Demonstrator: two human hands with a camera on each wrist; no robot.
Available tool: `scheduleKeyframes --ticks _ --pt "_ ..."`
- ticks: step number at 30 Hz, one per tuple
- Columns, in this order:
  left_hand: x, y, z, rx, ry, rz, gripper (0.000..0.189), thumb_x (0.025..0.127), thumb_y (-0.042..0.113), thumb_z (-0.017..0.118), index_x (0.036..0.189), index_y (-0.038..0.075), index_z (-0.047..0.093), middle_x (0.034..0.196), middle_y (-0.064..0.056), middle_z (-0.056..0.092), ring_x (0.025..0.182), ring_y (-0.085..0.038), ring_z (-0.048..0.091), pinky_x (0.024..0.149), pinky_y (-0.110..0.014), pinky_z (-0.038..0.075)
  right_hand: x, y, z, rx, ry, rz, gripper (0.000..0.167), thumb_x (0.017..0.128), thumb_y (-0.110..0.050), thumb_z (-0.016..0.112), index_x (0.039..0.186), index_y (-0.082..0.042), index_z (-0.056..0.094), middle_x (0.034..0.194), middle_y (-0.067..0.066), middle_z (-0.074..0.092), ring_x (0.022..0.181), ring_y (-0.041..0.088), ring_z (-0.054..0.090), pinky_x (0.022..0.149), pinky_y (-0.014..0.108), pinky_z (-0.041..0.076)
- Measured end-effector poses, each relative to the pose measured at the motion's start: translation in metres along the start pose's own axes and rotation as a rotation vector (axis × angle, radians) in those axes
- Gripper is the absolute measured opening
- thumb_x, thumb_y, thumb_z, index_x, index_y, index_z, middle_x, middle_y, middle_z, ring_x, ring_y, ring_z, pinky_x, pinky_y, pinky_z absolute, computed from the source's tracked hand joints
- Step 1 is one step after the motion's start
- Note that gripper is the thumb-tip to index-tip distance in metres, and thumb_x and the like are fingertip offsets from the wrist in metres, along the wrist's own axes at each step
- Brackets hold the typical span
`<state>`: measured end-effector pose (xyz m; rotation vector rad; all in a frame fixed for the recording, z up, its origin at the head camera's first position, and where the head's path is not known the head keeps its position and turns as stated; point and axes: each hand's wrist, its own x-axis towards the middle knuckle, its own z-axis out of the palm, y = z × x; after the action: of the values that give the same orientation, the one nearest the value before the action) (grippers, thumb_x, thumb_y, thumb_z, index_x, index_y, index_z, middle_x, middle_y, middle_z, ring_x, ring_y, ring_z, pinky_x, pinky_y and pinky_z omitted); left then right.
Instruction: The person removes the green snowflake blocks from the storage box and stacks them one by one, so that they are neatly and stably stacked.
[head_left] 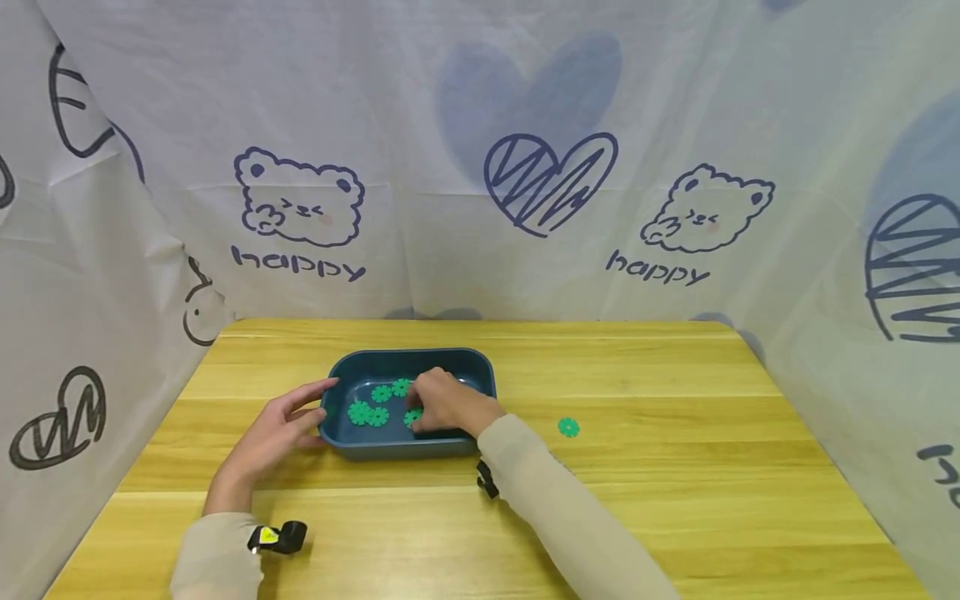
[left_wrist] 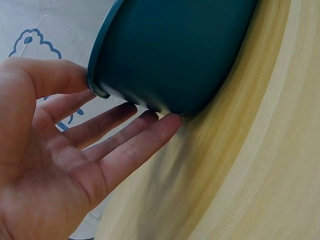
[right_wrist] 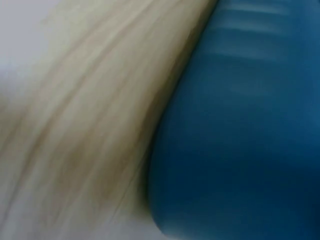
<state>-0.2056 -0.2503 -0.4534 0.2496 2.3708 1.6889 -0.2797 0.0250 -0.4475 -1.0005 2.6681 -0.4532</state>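
Note:
A dark blue-green tray (head_left: 411,452) with rounded corners stands on the table. Inside it lie several green snowflake-shaped discs (head_left: 360,412), flat and notched around the edge. My left hand (head_left: 273,433) is at the tray's left end; in the left wrist view its nearly straight fingers (left_wrist: 145,137) touch the outer wall, one digit at the rim. My right hand (head_left: 446,402) reaches down into the tray, fingers bent. Thumb and fingers meet the edges of one green disc (head_left: 412,417), partly covered by the hand. Only the tray's outer side (right_wrist: 240,130) and wood show in the right wrist view.
One more green disc (head_left: 568,427) lies on the wooden table (head_left: 675,500) right of the tray. A printed cloth (head_left: 427,275) hangs behind and at both sides of the table. Each wrist wears a small black camera (head_left: 279,537).

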Motion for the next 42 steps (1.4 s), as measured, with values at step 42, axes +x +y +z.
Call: scheduleKeyframes --ticks 42 --pt "0.0 -0.001 -0.001 -0.013 0.004 0.008 0.054 0.108 0.013 0.049 0.16 0.006 0.036 0.167 -0.028 0.024 0.141 -0.053 0.046 0.093 -0.042 0.063 -0.072 0.048 -0.045 0.729 0.167 0.027 0.034 0.085 -0.017 0.083 0.118 -0.008 0.077 0.094 0.004 0.075 0.086 0.017 0.067 0.076 0.027 0.058"
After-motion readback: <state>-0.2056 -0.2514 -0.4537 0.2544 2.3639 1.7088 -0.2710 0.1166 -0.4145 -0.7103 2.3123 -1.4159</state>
